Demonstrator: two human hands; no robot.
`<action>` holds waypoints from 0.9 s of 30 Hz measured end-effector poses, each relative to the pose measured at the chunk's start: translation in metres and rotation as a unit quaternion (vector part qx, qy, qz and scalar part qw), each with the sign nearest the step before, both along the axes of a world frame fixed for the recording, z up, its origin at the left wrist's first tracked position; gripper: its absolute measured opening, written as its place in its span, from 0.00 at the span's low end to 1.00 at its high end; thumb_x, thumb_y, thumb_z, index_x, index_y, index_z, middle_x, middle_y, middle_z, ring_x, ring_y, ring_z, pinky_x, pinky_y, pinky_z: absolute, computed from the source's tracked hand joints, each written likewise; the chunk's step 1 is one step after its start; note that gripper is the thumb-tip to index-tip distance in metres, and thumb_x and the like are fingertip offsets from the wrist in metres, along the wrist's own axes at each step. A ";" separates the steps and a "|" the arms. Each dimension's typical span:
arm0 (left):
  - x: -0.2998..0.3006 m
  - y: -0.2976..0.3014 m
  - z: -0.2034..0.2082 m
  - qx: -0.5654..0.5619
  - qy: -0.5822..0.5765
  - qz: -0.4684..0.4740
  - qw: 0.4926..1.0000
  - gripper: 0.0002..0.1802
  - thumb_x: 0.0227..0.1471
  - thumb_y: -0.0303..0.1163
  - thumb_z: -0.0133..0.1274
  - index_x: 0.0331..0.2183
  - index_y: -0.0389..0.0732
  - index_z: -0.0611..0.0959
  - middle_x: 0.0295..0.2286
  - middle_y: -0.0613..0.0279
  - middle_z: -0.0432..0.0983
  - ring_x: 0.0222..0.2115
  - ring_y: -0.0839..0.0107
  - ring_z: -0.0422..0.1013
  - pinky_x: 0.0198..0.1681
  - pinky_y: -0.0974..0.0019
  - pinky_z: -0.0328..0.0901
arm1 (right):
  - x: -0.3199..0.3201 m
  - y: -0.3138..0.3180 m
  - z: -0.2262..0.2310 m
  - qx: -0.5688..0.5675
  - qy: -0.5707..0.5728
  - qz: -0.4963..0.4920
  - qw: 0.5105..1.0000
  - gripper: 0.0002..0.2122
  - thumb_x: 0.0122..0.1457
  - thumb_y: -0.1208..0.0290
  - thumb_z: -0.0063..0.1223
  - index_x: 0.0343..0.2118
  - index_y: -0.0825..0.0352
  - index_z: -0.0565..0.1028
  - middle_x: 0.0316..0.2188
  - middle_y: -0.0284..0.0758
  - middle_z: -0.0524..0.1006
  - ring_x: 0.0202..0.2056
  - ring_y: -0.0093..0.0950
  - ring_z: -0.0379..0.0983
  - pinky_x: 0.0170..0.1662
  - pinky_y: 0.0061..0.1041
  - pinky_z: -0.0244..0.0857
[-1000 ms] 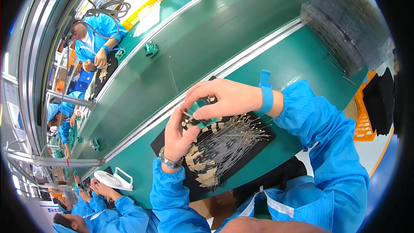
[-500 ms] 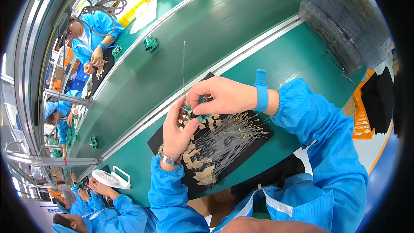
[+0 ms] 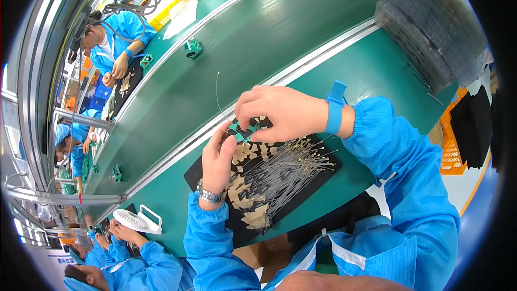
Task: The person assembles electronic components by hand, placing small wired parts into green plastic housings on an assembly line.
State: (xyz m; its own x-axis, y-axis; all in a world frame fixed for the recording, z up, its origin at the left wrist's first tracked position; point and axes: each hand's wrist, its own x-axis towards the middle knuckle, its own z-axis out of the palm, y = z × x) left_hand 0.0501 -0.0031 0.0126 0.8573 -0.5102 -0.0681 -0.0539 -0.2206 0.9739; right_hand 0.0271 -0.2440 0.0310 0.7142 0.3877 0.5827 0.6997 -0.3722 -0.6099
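Observation:
Both my hands meet above a black mat, holding a small green plastic part. My left hand pinches it from the near left with thumb and fingers. Over its right side curls my right hand, its fingertips on the part's top. From the part a thin grey wire rises and sticks up over the belt. Fingers hide some of the part. Underneath, on the mat, lie torn tan tape pieces and a loose bundle of grey wires with brass-coloured ends.
Beyond the bench's metal rail runs a green conveyor belt carrying green assemblies. A white fan stands at the left. Stacked translucent trays rise at the far right, near an orange crate. Co-workers in blue sit along the left.
The green part shows more between my fingers, and my right hand has moved slightly right. The wire's tip has swung left and lower. The assembly on the belt has shifted away and right.

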 end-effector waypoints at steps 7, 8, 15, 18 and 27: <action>0.000 -0.002 0.003 0.023 0.014 -0.022 0.999 0.29 0.60 0.36 0.52 0.56 0.27 0.69 0.43 0.60 0.73 0.40 0.77 0.68 0.45 0.72 0.64 | 0.001 0.001 -0.007 -0.045 0.009 0.008 0.999 0.06 0.48 0.70 0.60 0.29 0.63 0.78 0.35 0.33 0.76 0.37 0.36 0.74 0.40 0.36 0.69; 0.000 -0.002 0.003 0.033 0.012 -0.030 0.999 0.29 0.60 0.36 0.51 0.56 0.26 0.69 0.43 0.59 0.73 0.40 0.76 0.69 0.45 0.72 0.65 | 0.001 0.001 -0.007 -0.059 0.001 -0.002 0.998 0.06 0.48 0.70 0.60 0.30 0.63 0.78 0.35 0.33 0.77 0.37 0.36 0.74 0.40 0.35 0.70; 0.000 -0.003 0.006 0.068 0.052 -0.024 0.996 0.26 0.60 0.38 0.53 0.52 0.27 0.73 0.38 0.61 0.76 0.34 0.76 0.73 0.40 0.73 0.67 | -0.004 0.000 0.001 -0.132 -0.030 0.001 0.991 0.10 0.46 0.72 0.64 0.32 0.66 0.76 0.37 0.33 0.76 0.40 0.37 0.74 0.41 0.34 0.71; 0.000 -0.003 0.008 0.083 0.048 -0.035 0.995 0.26 0.59 0.38 0.53 0.52 0.28 0.74 0.36 0.62 0.77 0.34 0.77 0.73 0.40 0.73 0.68 | -0.006 -0.001 0.003 -0.150 -0.023 0.000 0.988 0.11 0.46 0.71 0.64 0.33 0.66 0.76 0.36 0.34 0.76 0.40 0.37 0.74 0.41 0.35 0.70; -0.002 -0.002 0.004 0.054 0.003 -0.034 0.998 0.24 0.60 0.40 0.51 0.50 0.31 0.77 0.33 0.64 0.77 0.32 0.79 0.73 0.35 0.75 0.66 | -0.006 -0.004 0.012 -0.066 0.027 -0.024 0.997 0.06 0.49 0.69 0.57 0.27 0.64 0.76 0.30 0.35 0.76 0.36 0.36 0.75 0.37 0.36 0.70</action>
